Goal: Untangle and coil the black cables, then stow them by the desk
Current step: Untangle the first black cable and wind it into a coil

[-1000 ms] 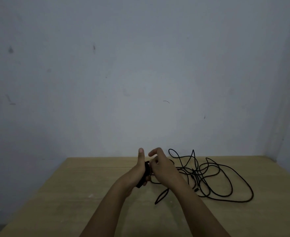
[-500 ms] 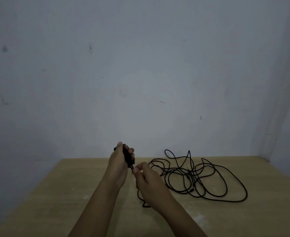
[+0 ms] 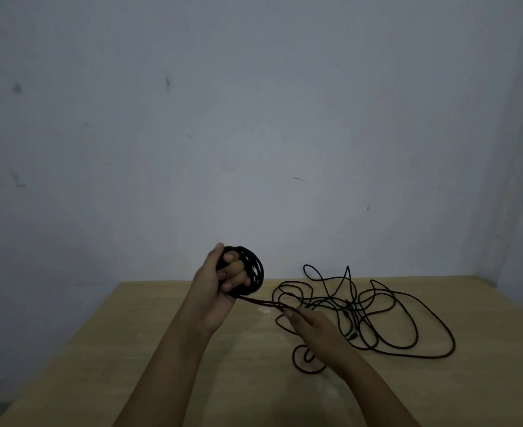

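My left hand (image 3: 220,282) is raised above the wooden desk (image 3: 167,349) and grips a small coil of black cable (image 3: 252,268) wound around its fingers. A taut stretch of the same cable runs down and to the right from the coil to my right hand (image 3: 308,323), which pinches it low over the desk. To the right of my right hand a loose tangle of black cable (image 3: 374,309) lies spread on the desk, with one small loop (image 3: 306,359) lying close to my right wrist.
A plain grey wall (image 3: 254,118) stands right behind the desk, and a corner of the room shows at the far right. The desk's left edge drops off to a dark floor at the lower left.
My left hand has stayed raised with the coil, its palm side now turned into view. My right hand moved down and to the right, drawing the cable taut away from the coil.
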